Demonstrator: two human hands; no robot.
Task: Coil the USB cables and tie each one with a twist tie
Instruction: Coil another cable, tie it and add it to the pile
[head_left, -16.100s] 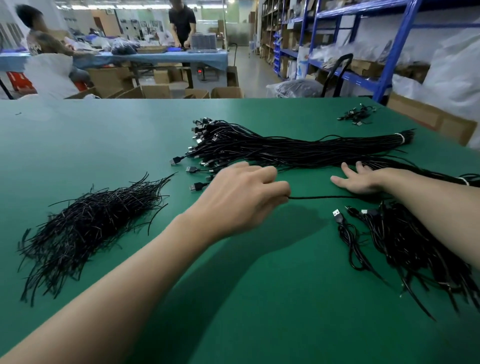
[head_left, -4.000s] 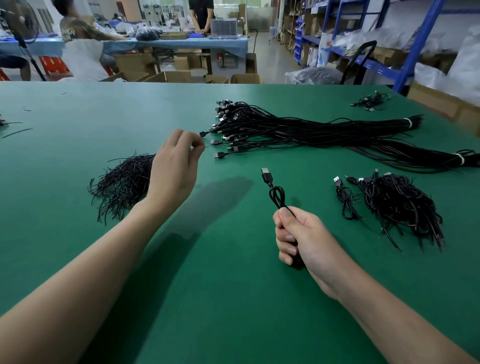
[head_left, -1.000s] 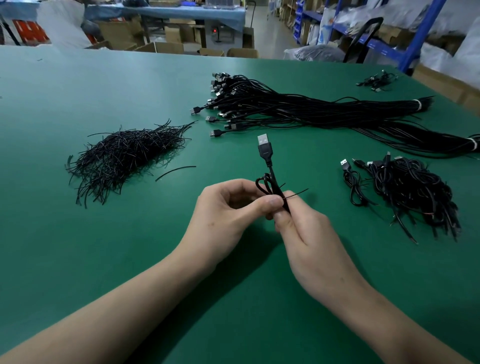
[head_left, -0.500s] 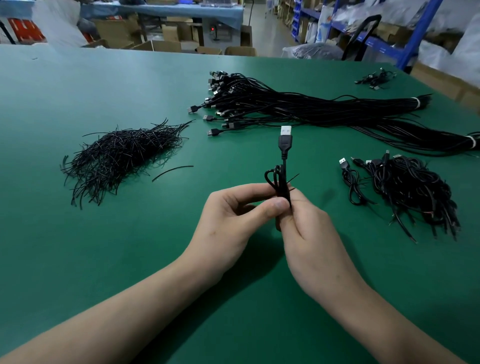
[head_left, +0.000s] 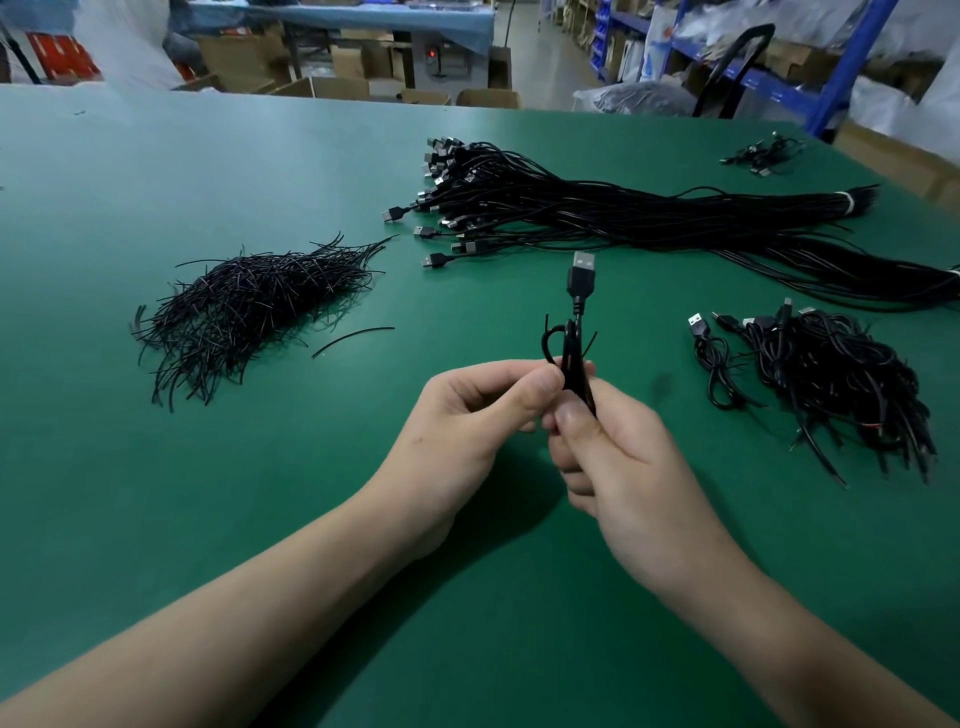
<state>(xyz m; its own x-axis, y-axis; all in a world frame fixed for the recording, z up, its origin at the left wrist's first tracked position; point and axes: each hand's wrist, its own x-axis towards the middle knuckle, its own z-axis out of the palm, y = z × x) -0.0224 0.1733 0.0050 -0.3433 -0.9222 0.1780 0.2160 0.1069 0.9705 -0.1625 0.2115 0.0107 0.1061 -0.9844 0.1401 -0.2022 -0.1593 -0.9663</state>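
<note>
- Green covering lies over the whole bench (head_left: 156, 519), and both hands meet above its middle, a little toward the near edge.
- The right hand (head_left: 618, 467) has its fingers curled round the lower part of a coiled USB cable (head_left: 575, 371), with the thumb pressed along the strands, holding it upright.
- The left hand (head_left: 467, 415) pinches the same coil from the left between thumb tip and forefinger; its other fingers are curled in.
- The cable's USB plug (head_left: 582, 275) stands straight up above the hands, metal end uppermost.
- A black twist tie (head_left: 548, 338) loops round the coil just above the left thumb, its thin ends sticking out to either side.
- A heap of twist ties (head_left: 249, 306) lies toward the left edge, with one loose tie (head_left: 353, 338) just beside it on the right.
- A long bundle of straight cables (head_left: 623, 218) stretches from mid-bench toward the right edge, plugs fanned out at its left end, white bands near its right end.
- A pile of coiled cables (head_left: 831, 374) sits near the right edge, one single coil (head_left: 717, 364) just to its left.
- A small cluster of cables (head_left: 763, 156) lies by the far right corner.
</note>
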